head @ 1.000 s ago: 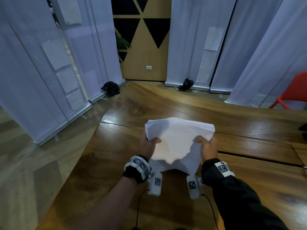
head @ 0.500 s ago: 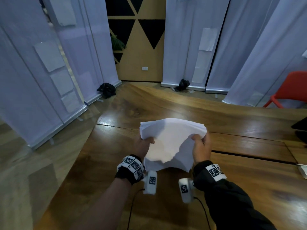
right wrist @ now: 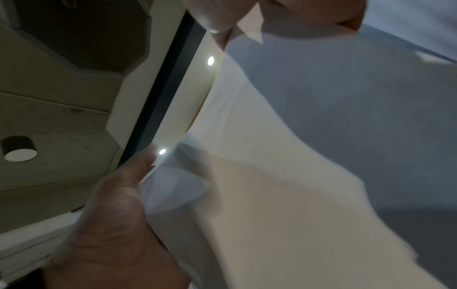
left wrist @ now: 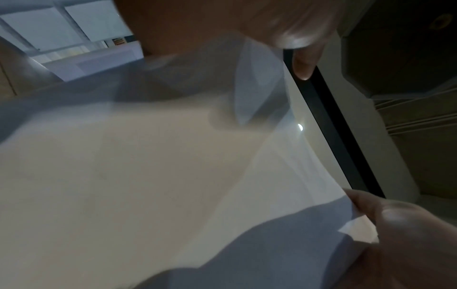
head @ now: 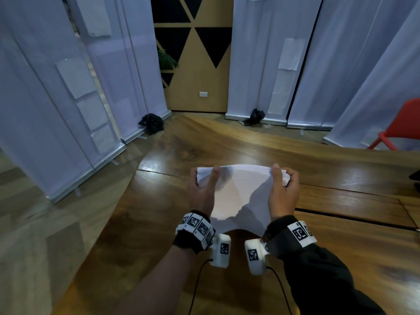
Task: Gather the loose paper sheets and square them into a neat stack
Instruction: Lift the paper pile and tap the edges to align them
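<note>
A sheaf of white paper sheets point(head: 241, 194) stands upright over the wooden table point(head: 341, 196), its top edge bowed and its lower edge uneven. My left hand point(head: 205, 180) grips the top left corner with the thumb on the near face. My right hand point(head: 281, 178) grips the top right corner, where the sheets are crumpled. The left wrist view is filled by the paper point(left wrist: 160, 176), with the left hand point(left wrist: 284, 29) above and the right hand point(left wrist: 408, 234) pinching a folded corner. The right wrist view shows the paper point(right wrist: 296, 176) between the right hand point(right wrist: 284, 15) and the left hand point(right wrist: 111, 224).
The table's left edge point(head: 109, 212) runs close beside my left arm. A red chair point(head: 402, 123) stands beyond the far right side. A dark object point(head: 416, 176) lies at the right edge of the table. White curtain panels point(head: 68, 98) surround the area.
Both hands have slid up from the sides of the sheaf to its top corners. The sheets now stand lower between the hands, with little paper above the fingers.
</note>
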`<state>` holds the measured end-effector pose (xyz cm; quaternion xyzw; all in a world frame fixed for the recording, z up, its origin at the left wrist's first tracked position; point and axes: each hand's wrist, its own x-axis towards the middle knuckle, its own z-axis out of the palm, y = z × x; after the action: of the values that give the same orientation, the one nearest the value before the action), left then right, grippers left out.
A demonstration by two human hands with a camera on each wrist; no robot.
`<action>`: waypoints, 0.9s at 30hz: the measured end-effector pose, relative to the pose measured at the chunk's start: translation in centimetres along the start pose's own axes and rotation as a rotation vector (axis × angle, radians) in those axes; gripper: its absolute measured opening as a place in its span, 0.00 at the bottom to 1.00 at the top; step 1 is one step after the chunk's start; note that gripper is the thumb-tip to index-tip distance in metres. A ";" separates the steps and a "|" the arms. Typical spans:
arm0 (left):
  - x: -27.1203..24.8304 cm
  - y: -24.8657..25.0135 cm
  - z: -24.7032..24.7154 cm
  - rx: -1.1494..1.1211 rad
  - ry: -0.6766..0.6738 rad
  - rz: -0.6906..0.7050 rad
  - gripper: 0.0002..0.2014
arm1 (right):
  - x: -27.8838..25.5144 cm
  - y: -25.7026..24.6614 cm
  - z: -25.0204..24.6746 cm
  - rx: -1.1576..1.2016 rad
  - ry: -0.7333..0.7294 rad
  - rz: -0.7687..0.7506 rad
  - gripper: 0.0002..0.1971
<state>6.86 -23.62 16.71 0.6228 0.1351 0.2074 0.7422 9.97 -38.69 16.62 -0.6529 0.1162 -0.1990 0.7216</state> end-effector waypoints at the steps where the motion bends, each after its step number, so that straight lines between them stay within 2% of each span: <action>1: 0.0 0.1 0.2 -0.004 0.002 0.001 0.17 | 0.1 0.0 0.0 0.005 0.006 0.002 0.07; 5: 0.9 -0.4 0.2 0.020 0.079 -0.049 0.06 | 0.2 -0.1 0.1 0.010 0.050 -0.010 0.08; 10: 1.5 -0.7 -0.2 0.001 0.099 -0.054 0.05 | 0.1 -0.3 0.2 0.036 0.060 -0.044 0.08; 13: 2.0 -1.1 -0.3 -0.037 0.101 -0.107 0.32 | 0.2 -0.2 0.0 -0.040 0.004 -0.046 0.10; 15: 2.1 -0.9 -0.3 -0.033 0.109 -0.114 0.37 | 0.5 0.1 -0.1 -0.084 -0.020 0.000 0.14; 16: 2.1 -0.9 -0.4 -0.033 0.096 -0.105 0.34 | 0.7 0.1 -0.2 -0.095 -0.022 0.024 0.14; 19: 1.8 -0.7 -0.5 -0.027 0.044 -0.059 0.14 | 1.0 0.0 -0.3 -0.110 -0.042 0.040 0.16; 20: 1.8 -0.8 -0.7 -0.013 0.023 -0.042 0.12 | 1.0 0.0 -0.3 -0.116 -0.056 0.039 0.18; 23: 1.9 -1.0 -1.8 0.069 -0.100 0.014 0.18 | 1.0 0.1 -0.9 -0.105 -0.141 0.044 0.22; 26: 2.3 -1.3 -3.0 0.184 -0.227 0.016 0.21 | 0.8 -0.2 -1.7 0.093 -0.258 0.053 0.08; 27: 2.5 -1.5 -3.2 0.214 -0.243 0.010 0.23 | 0.7 -0.4 -2.1 0.167 -0.308 0.064 0.06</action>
<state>7.84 -19.86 14.84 0.7194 0.0625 0.1187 0.6815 9.65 -40.95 16.80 -0.6092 0.0079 -0.0824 0.7887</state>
